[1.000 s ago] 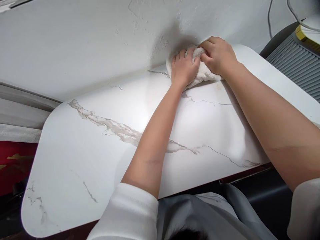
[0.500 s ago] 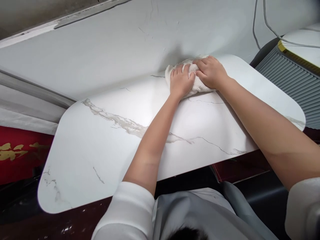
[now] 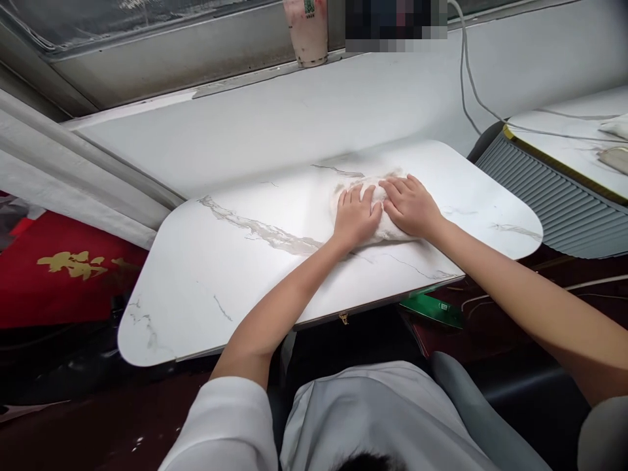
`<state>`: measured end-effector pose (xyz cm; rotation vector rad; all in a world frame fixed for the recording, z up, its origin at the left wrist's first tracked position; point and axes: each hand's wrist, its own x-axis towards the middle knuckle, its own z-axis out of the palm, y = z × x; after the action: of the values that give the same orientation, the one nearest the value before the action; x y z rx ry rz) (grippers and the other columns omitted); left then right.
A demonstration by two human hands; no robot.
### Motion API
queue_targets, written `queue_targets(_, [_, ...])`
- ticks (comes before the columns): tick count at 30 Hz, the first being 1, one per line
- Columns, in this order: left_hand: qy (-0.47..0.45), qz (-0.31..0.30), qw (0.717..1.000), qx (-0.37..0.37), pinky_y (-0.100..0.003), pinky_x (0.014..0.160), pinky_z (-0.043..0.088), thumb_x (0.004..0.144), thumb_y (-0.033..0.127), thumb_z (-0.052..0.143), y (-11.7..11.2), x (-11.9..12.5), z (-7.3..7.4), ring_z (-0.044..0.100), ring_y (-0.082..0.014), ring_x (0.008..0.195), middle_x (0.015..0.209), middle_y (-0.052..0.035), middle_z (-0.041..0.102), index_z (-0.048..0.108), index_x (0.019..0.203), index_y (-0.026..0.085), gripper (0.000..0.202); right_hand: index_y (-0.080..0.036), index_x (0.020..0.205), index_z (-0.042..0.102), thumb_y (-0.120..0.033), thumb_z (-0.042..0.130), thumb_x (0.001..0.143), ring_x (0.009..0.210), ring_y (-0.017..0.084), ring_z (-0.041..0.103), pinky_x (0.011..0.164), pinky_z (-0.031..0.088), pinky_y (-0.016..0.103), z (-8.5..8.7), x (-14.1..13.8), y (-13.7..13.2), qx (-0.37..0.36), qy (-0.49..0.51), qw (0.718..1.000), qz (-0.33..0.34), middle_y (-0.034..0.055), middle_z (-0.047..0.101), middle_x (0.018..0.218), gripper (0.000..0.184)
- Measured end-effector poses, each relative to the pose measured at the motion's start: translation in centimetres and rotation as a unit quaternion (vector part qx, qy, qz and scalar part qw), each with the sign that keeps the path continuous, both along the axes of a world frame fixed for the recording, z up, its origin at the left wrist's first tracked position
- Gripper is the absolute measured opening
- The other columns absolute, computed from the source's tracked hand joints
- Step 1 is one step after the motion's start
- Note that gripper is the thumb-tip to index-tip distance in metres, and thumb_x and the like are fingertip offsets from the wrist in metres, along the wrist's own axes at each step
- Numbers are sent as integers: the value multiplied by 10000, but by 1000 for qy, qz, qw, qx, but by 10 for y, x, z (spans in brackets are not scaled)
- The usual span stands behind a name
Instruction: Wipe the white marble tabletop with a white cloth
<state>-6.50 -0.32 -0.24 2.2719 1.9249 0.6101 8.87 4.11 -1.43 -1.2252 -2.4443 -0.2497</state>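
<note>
A white cloth (image 3: 391, 229) lies bunched on the white marble-patterned tabletop (image 3: 196, 281), right of its middle. My left hand (image 3: 357, 216) grips the left part of the cloth, its fingers laid over the top. Beside it, my right hand (image 3: 411, 204) holds the right part, with fingers pointing up and to the left. The two thumbs come close together over the cloth. Both arms are stretched forward, and the palms hide much of the fabric.
A pale wall (image 3: 275, 118) runs along the table's far side. On the ledge above stands a cup of pink drink (image 3: 309, 33). Grey cables (image 3: 473, 85) hang at the right, near a ribbed grey panel (image 3: 554, 196). A red cloth with gold lettering (image 3: 73, 294) is at the left.
Both hands have drawn the cloth back from the table's wall side toward me. The view has shifted, bringing the ledge and the cup into sight.
</note>
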Motion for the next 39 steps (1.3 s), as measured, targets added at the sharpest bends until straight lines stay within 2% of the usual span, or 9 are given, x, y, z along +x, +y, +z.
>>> queue_targets(11, [17, -30, 999, -8, -442, 1262, 193, 1010, 346, 379, -79, -5, 1, 338, -252, 1472, 1558, -151, 408, 445, 1472, 148, 507, -60, 1377, 532, -286, 304, 945, 1299, 326, 490, 1166, 316, 520, 5, -2, -89, -8, -10, 1000, -12, 183, 557, 1378, 538])
queue_targets(16, [11, -23, 1000, -16, -441, 1266, 194, 1000, 352, 397, -102, -13, 3, 343, -245, 1474, 1560, -141, 412, 454, 1461, 178, 496, -112, 1412, 516, -304, 296, 957, 1318, 332, 487, 1162, 327, 543, 8, -9, -111, -13, -13, 1000, -2, 174, 549, 1395, 541])
queue_targets(20, [7, -28, 999, -43, -436, 1268, 186, 994, 335, 404, -110, -18, 10, 257, -261, 1512, 1600, -154, 340, 442, 1474, 150, 515, -32, 1428, 496, -298, 288, 955, 1356, 356, 456, 1161, 328, 542, 8, -17, -118, -15, -36, 999, -8, 222, 506, 1428, 581])
queue_targets(23, [3, -29, 997, -66, -448, 1254, 226, 978, 300, 418, -105, -22, 16, 274, -266, 1506, 1592, -142, 360, 471, 1446, 167, 490, 10, 1425, 488, -293, 289, 951, 1362, 382, 446, 1137, 344, 553, 8, -24, -115, -15, -54, 998, -17, 262, 482, 1433, 597])
queue_targets(27, [-5, -14, 998, -62, -437, 1246, 242, 979, 269, 392, -83, -32, 15, 322, -239, 1488, 1562, -113, 422, 499, 1411, 198, 450, 35, 1409, 494, -288, 291, 946, 1344, 378, 464, 1132, 349, 528, 8, -38, -97, -20, -61, 998, -22, 279, 499, 1407, 600])
queue_targets(33, [-27, 20, 999, -28, -411, 1245, 219, 992, 283, 391, -36, -57, 4, 381, -221, 1448, 1515, -100, 483, 506, 1408, 183, 443, -31, 1369, 528, -263, 305, 937, 1326, 335, 462, 1133, 332, 496, 11, -64, -43, -38, -34, 999, 17, 216, 526, 1402, 538])
queue_targets(39, [-61, 65, 996, 12, -387, 1220, 256, 978, 266, 421, 15, -80, 0, 480, -208, 1353, 1406, -61, 585, 564, 1317, 253, 368, -87, 1341, 553, -254, 309, 933, 1209, 331, 512, 1100, 340, 484, 8, -91, 17, -56, -11, 998, 34, 171, 572, 1337, 503])
